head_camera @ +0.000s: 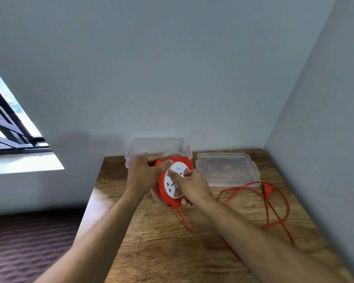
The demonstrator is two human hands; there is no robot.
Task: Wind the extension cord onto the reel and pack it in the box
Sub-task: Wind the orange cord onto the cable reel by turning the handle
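An orange cord reel with a white socket face is held above the wooden table, tilted toward me. My left hand grips its upper left edge. My right hand has its fingers curled on the white socket face and the reel's lower rim. The loose orange cord runs from under the reel and lies in loops on the table to the right, its plug near the lid. The clear plastic box stands behind the reel against the wall.
The box's clear lid lies flat on the table to the right of the box. Walls close in behind and on the right. The table's left edge drops to a dark floor; a window is at far left.
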